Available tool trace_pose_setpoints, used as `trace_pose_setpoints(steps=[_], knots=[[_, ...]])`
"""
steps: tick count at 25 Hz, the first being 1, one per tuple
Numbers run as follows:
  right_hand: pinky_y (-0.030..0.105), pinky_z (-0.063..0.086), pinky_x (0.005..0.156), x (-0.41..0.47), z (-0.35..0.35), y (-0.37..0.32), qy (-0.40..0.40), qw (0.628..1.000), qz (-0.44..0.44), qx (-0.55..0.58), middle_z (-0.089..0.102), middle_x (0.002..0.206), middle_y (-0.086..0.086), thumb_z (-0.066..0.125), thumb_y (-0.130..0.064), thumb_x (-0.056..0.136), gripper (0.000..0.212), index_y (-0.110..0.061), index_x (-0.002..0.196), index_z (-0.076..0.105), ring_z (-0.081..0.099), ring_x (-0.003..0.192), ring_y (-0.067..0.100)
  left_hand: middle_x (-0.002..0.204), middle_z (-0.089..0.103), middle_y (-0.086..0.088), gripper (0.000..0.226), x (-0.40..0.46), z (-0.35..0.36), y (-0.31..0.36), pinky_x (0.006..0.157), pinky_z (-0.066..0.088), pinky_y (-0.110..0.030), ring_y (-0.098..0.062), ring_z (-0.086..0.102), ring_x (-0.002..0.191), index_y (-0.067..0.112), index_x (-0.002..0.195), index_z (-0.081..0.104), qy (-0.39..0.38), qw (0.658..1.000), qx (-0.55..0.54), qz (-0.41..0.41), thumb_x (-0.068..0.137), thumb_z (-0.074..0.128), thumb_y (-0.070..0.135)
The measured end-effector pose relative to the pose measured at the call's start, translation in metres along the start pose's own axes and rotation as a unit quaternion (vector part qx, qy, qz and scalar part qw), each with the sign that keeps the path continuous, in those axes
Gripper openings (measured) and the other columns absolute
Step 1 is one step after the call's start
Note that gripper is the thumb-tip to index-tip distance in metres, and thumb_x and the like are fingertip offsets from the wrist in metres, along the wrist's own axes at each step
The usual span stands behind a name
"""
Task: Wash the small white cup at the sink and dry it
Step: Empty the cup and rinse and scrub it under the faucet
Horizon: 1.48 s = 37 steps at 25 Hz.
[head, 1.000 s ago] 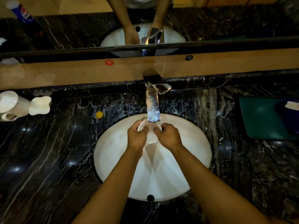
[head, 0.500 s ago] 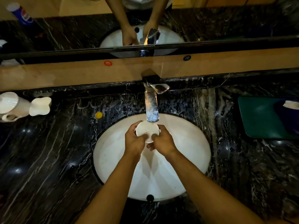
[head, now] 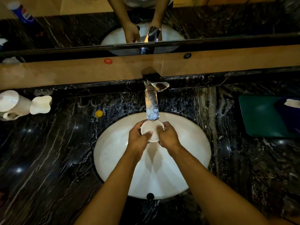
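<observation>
The small white cup [head: 150,129] is held over the white oval sink basin [head: 113,153], right under the spout of the chrome faucet [head: 151,104]. My left hand [head: 138,140] grips the cup from the left, with the thumb lying across its mouth. My right hand [head: 168,138] grips it from the right, fingers curled over the rim. The cup is tilted with its mouth turned towards me. Whether water is running I cannot tell.
A black marble counter [head: 48,159] surrounds the basin. At the far left stand a white mug [head: 11,103] and a white lobed holder [head: 41,104]. A small yellow cap [head: 99,113] lies left of the faucet. A green tray [head: 263,116] with a dark cloth sits at right.
The cup has tipped from lying sideways under the spout to facing me, and my left thumb has moved across its mouth. Both hands stay on it under the faucet.
</observation>
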State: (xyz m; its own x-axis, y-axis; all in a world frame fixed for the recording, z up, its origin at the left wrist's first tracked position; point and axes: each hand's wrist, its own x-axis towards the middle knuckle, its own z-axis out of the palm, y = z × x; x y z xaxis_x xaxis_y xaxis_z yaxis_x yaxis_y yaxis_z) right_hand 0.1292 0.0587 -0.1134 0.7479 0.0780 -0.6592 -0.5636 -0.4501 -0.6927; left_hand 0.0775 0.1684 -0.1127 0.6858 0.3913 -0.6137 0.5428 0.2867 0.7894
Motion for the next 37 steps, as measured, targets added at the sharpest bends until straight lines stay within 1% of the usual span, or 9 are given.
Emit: trace_pose_setpoints(steps=[6,11,16,19,22,27,29,32,37], knots=[[0.028,0.049,0.071,-0.015,0.008,0.014,-0.042,0.998,-0.007,0.047,0.068,0.118,0.005,0.051,-0.008,0.096,0.035,-0.017,0.129,0.055,0.062,0.091,0.018,0.106,0.076,-0.015,0.027,0.004,0.007,0.002,0.093,0.059,-0.052,-0.037,0.071,0.102,0.011,0.105,0.074,0.077,0.995,0.044,0.046,0.087,0.064,-0.007],[0.033,0.051,0.082,-0.009,0.001,0.013,0.075,0.988,-0.043,-0.131,0.07,0.119,0.016,0.045,-0.025,0.104,0.031,-0.006,0.122,0.062,0.066,0.104,0.032,0.108,0.072,-0.007,0.033,-0.003,0.012,0.007,0.087,0.059,-0.037,-0.025,0.07,0.099,0.013,0.113,0.068,0.012,0.993,0.099,0.062,0.093,0.052,-0.008],[0.031,0.044,0.064,-0.004,-0.016,0.004,0.034,0.952,-0.09,-0.291,0.07,0.086,0.008,0.049,-0.047,0.1,0.04,-0.013,0.085,0.064,0.062,0.078,0.03,0.109,0.071,-0.001,0.043,0.001,-0.003,0.012,0.073,0.052,-0.016,-0.012,0.066,0.096,0.015,0.124,0.068,-0.054,0.987,0.144,0.043,0.099,0.042,-0.008],[0.033,0.048,0.067,-0.003,-0.016,-0.002,0.007,0.945,-0.124,-0.302,0.071,0.098,0.013,0.042,-0.042,0.104,0.04,-0.01,0.101,0.065,0.065,0.087,0.031,0.096,0.071,0.006,0.028,0.002,0.0,0.016,0.058,0.051,-0.009,-0.007,0.066,0.083,0.018,0.111,0.069,-0.021,0.994,0.107,0.031,0.099,0.053,-0.001],[0.036,0.057,0.073,-0.007,-0.005,-0.004,-0.028,0.976,-0.113,-0.183,0.07,0.114,0.015,0.039,-0.022,0.104,0.034,-0.014,0.135,0.051,0.069,0.092,0.03,0.094,0.074,-0.006,0.018,0.004,0.009,0.013,0.058,0.055,-0.023,-0.022,0.069,0.081,0.011,0.104,0.07,0.08,0.996,-0.029,-0.021,0.091,0.065,-0.001],[0.03,0.05,0.043,-0.014,0.006,0.002,-0.052,0.998,-0.031,-0.014,0.071,0.093,0.011,0.038,-0.01,0.1,0.026,-0.016,0.125,0.046,0.069,0.053,0.021,0.095,0.073,-0.021,0.023,0.001,0.012,0.007,0.044,0.049,-0.028,-0.029,0.067,0.067,0.002,0.112,0.069,0.076,0.995,-0.06,-0.027,0.094,0.055,-0.003],[0.028,0.052,0.047,-0.014,-0.001,0.0,-0.03,0.989,-0.054,-0.135,0.072,0.095,0.011,0.043,-0.014,0.101,0.022,-0.011,0.119,0.057,0.073,0.06,0.025,0.095,0.074,-0.012,0.025,0.0,0.009,0.008,0.06,0.056,-0.028,-0.022,0.068,0.078,0.003,0.109,0.071,0.071,0.997,-0.015,0.003,0.096,0.051,-0.005],[0.03,0.046,0.063,-0.007,-0.012,-0.005,0.026,0.918,-0.101,-0.382,0.075,0.098,0.014,0.05,-0.035,0.101,0.032,-0.01,0.104,0.07,0.07,0.087,0.033,0.093,0.072,-0.004,0.029,-0.002,0.006,0.006,0.071,0.056,-0.027,-0.019,0.067,0.083,0.013,0.101,0.072,0.046,0.997,0.053,0.022,0.095,0.051,-0.006],[0.034,0.047,0.068,-0.001,-0.015,-0.011,-0.005,0.914,-0.121,-0.388,0.073,0.1,0.016,0.044,-0.042,0.103,0.042,-0.008,0.1,0.068,0.067,0.089,0.035,0.101,0.075,-0.01,0.029,0.005,0.001,0.005,0.081,0.059,-0.041,-0.027,0.07,0.09,0.009,0.104,0.074,0.018,0.997,0.072,0.024,0.095,0.052,-0.007]])
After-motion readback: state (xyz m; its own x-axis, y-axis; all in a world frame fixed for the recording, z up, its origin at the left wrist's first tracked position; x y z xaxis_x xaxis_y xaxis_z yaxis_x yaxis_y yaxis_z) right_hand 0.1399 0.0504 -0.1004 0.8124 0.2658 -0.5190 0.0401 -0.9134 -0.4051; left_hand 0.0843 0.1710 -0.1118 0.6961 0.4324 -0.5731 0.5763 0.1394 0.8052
